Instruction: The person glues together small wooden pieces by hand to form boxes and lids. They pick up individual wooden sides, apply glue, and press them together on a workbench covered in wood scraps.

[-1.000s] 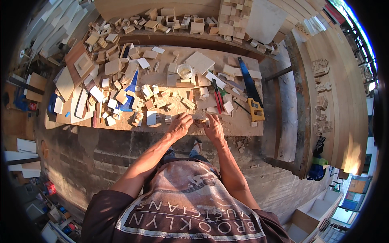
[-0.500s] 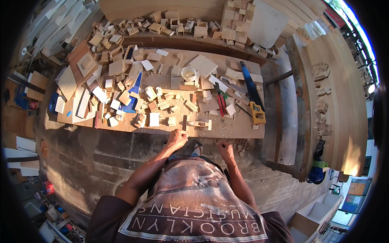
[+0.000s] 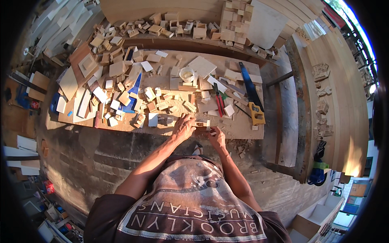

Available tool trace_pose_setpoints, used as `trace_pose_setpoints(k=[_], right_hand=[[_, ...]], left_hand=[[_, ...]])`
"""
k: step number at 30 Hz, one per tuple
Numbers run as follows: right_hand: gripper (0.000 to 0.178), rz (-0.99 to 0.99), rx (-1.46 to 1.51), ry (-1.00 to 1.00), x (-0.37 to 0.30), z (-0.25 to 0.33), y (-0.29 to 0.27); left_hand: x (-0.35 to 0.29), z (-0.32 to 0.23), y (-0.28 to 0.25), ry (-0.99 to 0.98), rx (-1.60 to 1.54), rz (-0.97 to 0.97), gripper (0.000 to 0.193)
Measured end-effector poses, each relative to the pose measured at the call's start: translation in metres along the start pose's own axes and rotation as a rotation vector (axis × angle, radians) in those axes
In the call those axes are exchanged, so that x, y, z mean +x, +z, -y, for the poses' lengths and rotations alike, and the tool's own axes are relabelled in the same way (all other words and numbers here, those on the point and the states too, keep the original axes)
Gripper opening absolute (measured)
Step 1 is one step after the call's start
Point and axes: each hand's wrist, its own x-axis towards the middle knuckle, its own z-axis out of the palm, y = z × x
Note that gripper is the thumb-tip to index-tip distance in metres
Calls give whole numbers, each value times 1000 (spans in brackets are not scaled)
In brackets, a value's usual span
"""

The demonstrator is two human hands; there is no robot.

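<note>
A small pale wooden block assembly (image 3: 201, 124) lies near the front edge of the workbench, between my two hands. My left hand (image 3: 184, 127) reaches over its left end, fingers bent down onto it. At its right end is my right hand (image 3: 216, 137), with thumb and fingers pinched together. Whatever is in that pinch is too small to make out. Left of my left hand stand a small wooden block piece (image 3: 165, 120) and a pale square block (image 3: 152, 120).
Many wood offcuts cover the workbench (image 3: 239, 130). A handsaw with a yellow handle (image 3: 257, 113), red-handled pliers (image 3: 219, 105), a round tub (image 3: 187, 74) and a blue triangular square (image 3: 131, 103) lie among them. More block pieces (image 3: 199, 31) line the shelf behind.
Both hands have moved forward onto the bench. My left hand now covers the dark strip and the assembly's left end. My right hand has come up and left to its right end.
</note>
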Motion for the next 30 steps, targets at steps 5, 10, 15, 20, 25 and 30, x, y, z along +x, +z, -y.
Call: trace_pose_setpoints(k=[5, 10, 15, 20, 25, 30], right_hand=[[48, 13, 3, 8, 4, -5, 10], [47, 13, 27, -9, 6, -3, 8], [43, 9, 15, -14, 12, -3, 9], [38, -10, 38, -10, 12, 0, 9], [40, 11, 37, 21, 10, 6, 7], [41, 8, 41, 15, 10, 3, 8]], left_hand=[[8, 0, 9, 36, 38, 42, 39], [8, -3, 15, 61, 66, 6, 24], [12, -5, 16, 72, 93, 36, 17], [15, -9, 16, 26, 127, 112, 16], [14, -6, 23, 40, 68, 8, 10], [18, -6, 24, 41, 31, 9, 7]])
